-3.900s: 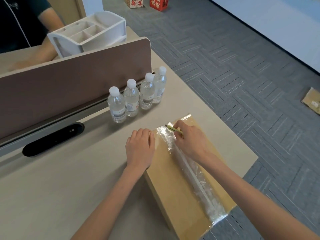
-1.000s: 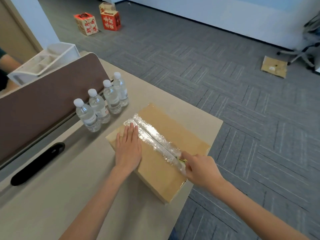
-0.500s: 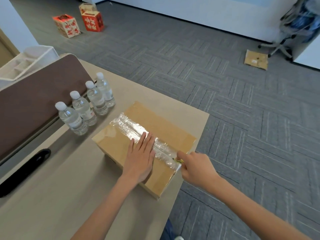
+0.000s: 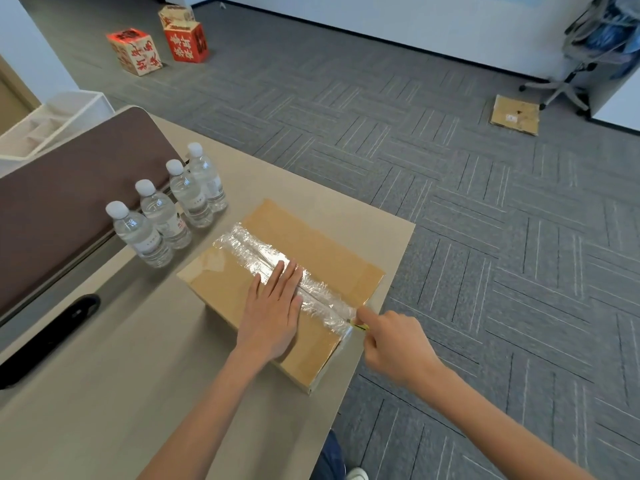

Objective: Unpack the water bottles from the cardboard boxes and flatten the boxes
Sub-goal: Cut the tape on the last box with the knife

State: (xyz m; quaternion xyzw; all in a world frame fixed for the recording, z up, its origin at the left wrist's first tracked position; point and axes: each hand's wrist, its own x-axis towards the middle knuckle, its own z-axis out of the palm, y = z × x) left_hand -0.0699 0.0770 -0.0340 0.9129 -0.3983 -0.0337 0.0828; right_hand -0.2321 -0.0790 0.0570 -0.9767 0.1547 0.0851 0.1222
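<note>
We see a closed cardboard box (image 4: 298, 261) at frame centre, lying on the beige desk (image 4: 86, 403) near its right edge, its top seam covered by a crinkled strip of clear tape (image 4: 277, 268). The left hand (image 4: 272, 315) lies flat on the box top, fingers straight and close together, fingertips on the tape, gripping nothing. The right hand (image 4: 391, 344), just right of centre, is closed around a small yellow-green tool (image 4: 360, 327); only its tip shows, at the near end of the tape where the strip wraps over the box edge. What kind of tool it is we cannot tell.

Four water bottles (image 4: 166, 209) with white caps stand upright in a diagonal row left of centre, between the box and the brown desk divider (image 4: 62, 202). A black oblong object (image 4: 45, 341) lies at the left edge.

On the grey carpet: red printed boxes (image 4: 159, 46) upper left, a flat piece of cardboard (image 4: 516, 114) upper right, beside an office chair base (image 4: 561, 88).
</note>
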